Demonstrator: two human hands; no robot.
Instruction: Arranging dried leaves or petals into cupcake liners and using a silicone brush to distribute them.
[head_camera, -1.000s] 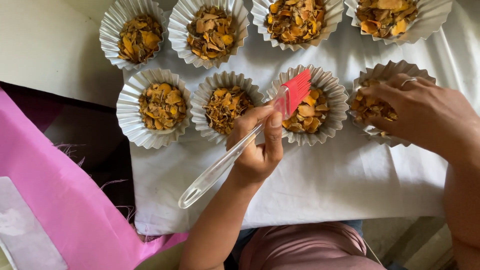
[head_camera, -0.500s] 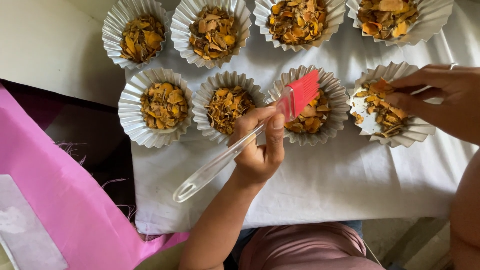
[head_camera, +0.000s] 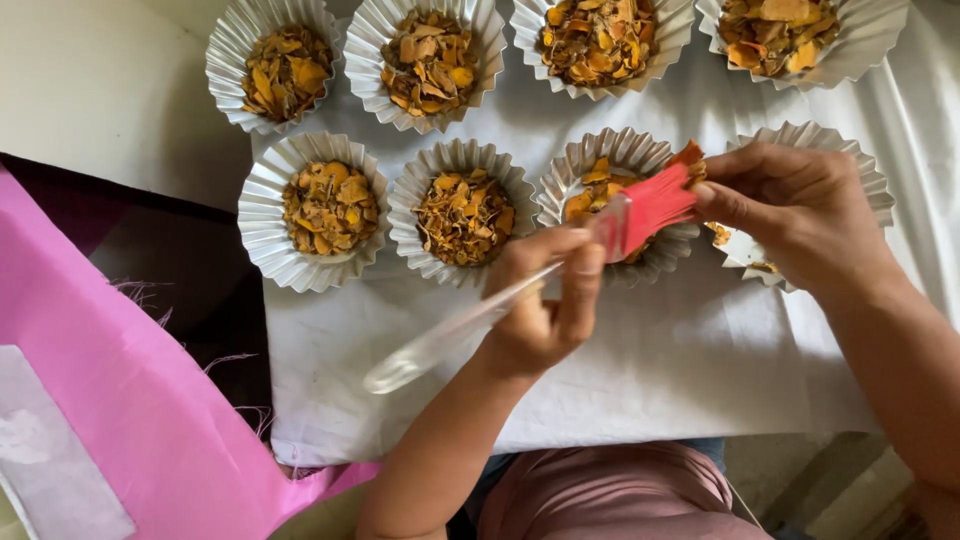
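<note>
the brush (head_camera: 540, 285) is lying on a slant, its clear handle running from lower left up to the red bristles (head_camera: 655, 205) at upper right. the left hand (head_camera: 545, 300) is gripping the handle near the head, fingers curled shut round it. the bristles are hanging over the third foil cup (head_camera: 600, 165), and the right hand (head_camera: 795, 215), nearer them, is pinching their tips over the fourth cup (head_camera: 865, 175).
</note>
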